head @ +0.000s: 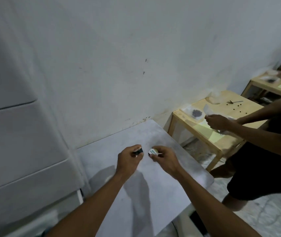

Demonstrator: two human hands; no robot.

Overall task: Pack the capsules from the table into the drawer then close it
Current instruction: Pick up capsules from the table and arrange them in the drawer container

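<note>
I find the left hand (pixel 127 158) pinching a dark capsule (pixel 138 150) and the right hand (pixel 162 157) a white-lidded capsule (pixel 152 152), both above the counter (pixel 179 168); judged light, rigid, thin-foiled, best gripped by the sidewalls

The table (pixel 153 194) is seen as a smooth, matt grey-white top, faintly scuffed and smudged. The black capsule (pixel 138 151) looks like glossy plastic, with a pale foil-like rim. The white capsule (pixel 152 152) is faced with a printed, paper-like or foil lid. The wall (pixel 136 57) is matt painted plaster, marked and stained near its base. The side tables (pixel 209 127) are of pale, unvarnished-looking wood. The cabinet (pixel 16 134) is finished in smooth, slightly satin white.
</note>
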